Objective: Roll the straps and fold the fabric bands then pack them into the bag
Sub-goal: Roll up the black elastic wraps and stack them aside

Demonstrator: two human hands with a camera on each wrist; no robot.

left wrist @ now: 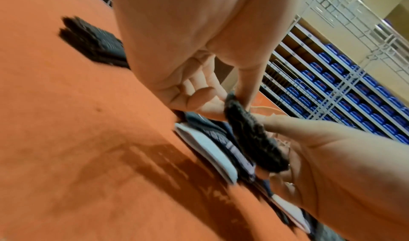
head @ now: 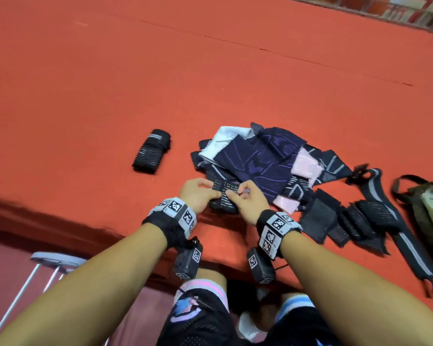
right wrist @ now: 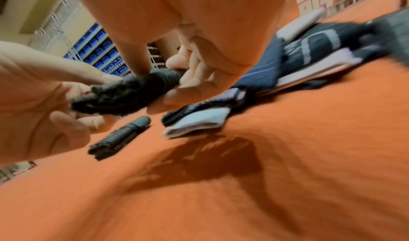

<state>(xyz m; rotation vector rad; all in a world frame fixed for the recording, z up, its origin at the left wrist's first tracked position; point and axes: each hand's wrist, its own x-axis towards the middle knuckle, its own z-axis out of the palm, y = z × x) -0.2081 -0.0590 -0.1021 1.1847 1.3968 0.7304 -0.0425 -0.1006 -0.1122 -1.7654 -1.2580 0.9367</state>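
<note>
Both hands hold a black strap with grey stripes (head: 224,196) just above the orange surface, near its front edge. My left hand (head: 214,191) pinches its left end and my right hand (head: 235,193) pinches its right end. In the left wrist view the strap (left wrist: 250,136) looks like a thick, partly rolled bundle between the left hand (left wrist: 228,99) and the right hand (left wrist: 332,157). The right wrist view shows the same bundle (right wrist: 128,91) under my right hand (right wrist: 163,77). A finished rolled strap (head: 151,151) lies to the left. Just beyond the hands lies a pile of navy, pink and white fabric bands (head: 260,156).
More black straps (head: 355,221) and a long grey-striped strap (head: 385,208) lie to the right. An olive bag (head: 430,208) sits at the far right edge. The orange surface (head: 160,71) stretches far ahead. Its front edge (head: 60,221) drops off near my knees.
</note>
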